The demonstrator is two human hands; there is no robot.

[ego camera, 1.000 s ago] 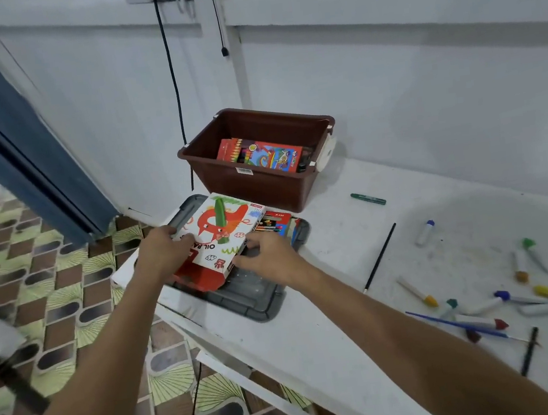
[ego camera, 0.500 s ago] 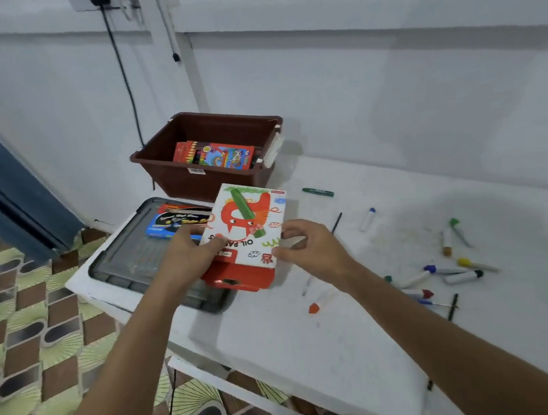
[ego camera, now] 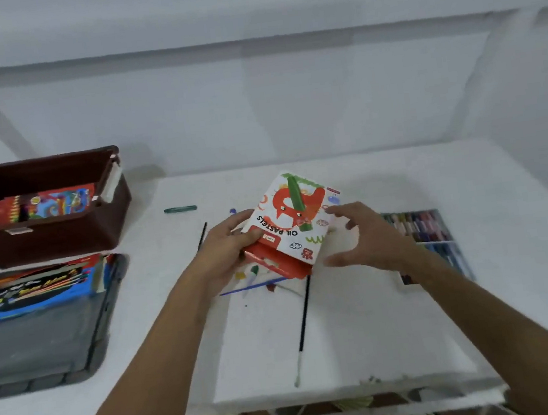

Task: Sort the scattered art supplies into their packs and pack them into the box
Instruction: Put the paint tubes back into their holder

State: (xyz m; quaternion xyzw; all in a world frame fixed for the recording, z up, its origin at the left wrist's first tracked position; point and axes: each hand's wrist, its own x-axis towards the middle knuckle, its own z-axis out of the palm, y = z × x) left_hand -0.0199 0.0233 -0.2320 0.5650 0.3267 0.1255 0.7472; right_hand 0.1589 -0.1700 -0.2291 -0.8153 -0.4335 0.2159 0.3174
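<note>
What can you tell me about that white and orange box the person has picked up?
The oil pastels box looks like printed cardboard: a white sleeve with an orange cartoon figure, a green crayon picture and upside-down "OIL PASTELS" lettering, with an orange inner tray poking out of its near end. It is tilted above the white table, over some scattered markers. The left hand grips its near left corner; the right hand hovers open beside it.

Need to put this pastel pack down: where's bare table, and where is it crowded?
Bare: the near table right of the long black brush, and the far right corner behind the pastel tray. Crowded: under the oil pastels pack, where markers lie, and the left, taken by the brown box and grey lid.
</note>
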